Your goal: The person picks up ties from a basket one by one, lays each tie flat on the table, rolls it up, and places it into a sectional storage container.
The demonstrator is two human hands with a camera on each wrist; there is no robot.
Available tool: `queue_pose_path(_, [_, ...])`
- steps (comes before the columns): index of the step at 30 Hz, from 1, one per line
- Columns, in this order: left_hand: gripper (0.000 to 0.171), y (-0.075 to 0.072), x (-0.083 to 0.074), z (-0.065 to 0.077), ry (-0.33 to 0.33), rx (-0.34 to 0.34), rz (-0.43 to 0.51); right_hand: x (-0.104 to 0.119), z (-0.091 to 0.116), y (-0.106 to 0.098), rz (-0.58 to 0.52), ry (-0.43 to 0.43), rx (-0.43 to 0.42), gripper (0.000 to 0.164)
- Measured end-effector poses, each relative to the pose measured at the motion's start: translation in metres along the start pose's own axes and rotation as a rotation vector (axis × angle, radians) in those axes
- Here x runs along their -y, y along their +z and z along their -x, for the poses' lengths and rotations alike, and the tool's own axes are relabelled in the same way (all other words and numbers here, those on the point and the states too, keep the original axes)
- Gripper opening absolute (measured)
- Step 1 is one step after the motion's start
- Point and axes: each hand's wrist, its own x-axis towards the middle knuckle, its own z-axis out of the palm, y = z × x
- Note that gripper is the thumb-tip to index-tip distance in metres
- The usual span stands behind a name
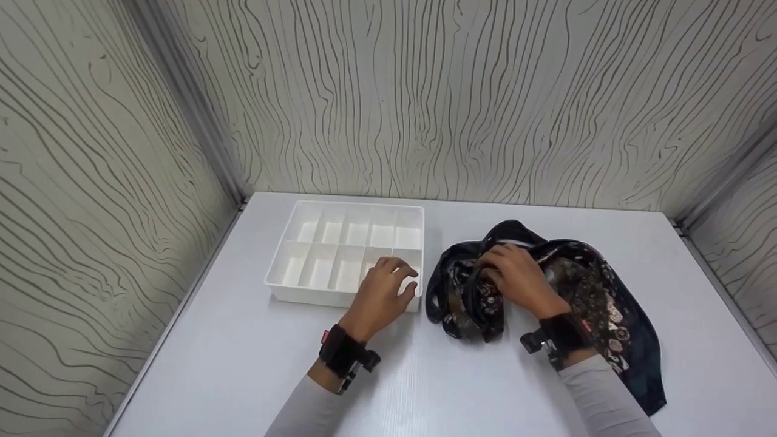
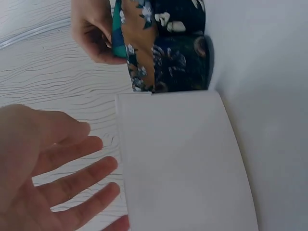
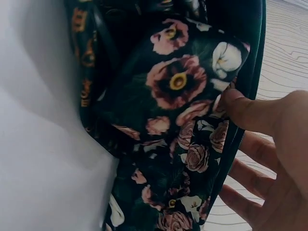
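Note:
A dark green scarf [image 1: 589, 291] with a print of pink and white flowers lies bunched on the right half of the table, its tail stretching toward the front right. My right hand [image 1: 516, 279] pinches a fold of it near the top of the bunch. In the right wrist view the thumb [image 3: 245, 108] lies on the printed face, with the other fingers behind the cloth. At the front right corner of a white divided box [image 1: 328, 297], my left hand [image 1: 382, 294] hovers with its fingers loosely bent. The left wrist view shows those fingers [image 2: 82, 180] spread beside the box wall, holding nothing.
The box has two rows of compartments and stands left of the scarf, toward the back of the white table [image 1: 230, 358]. Wood-grain patterned panels [image 1: 388, 97] enclose the table at the back and both sides. A black camera strap [image 1: 564, 340] circles each wrist.

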Motion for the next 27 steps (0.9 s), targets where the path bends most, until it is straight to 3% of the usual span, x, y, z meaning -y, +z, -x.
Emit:
queue_pose_path(6, [0.013, 0.010, -0.014, -0.008, -0.012, -0.005, 0.079, 0.006, -0.004, -0.005, 0.010, -0.016, -0.065, 0.018])
queue_pose_path(13, [0.018, 0.024, -0.029, -0.008, -0.045, 0.004, 0.139, 0.017, -0.008, -0.007, 0.008, -0.025, -0.157, 0.013])
queue_pose_path(16, [0.032, 0.031, -0.037, -0.006, -0.064, 0.038, 0.148, 0.021, -0.008, -0.009, 0.013, -0.028, -0.172, 0.013])
queue_pose_path(22, [0.079, 0.046, -0.051, -0.012, -0.139, 0.096, 0.109, 0.025, -0.010, -0.010, 0.023, -0.047, -0.200, 0.014])
queue_pose_path(24, [0.085, 0.050, -0.053, -0.015, -0.151, 0.106, 0.084, 0.025, -0.010, -0.009, 0.011, -0.058, -0.219, 0.014])
queue_pose_path(27, [0.081, 0.053, -0.055, -0.019, -0.150, 0.107, 0.068, 0.024, -0.011, -0.008, -0.016, -0.082, -0.252, 0.014])
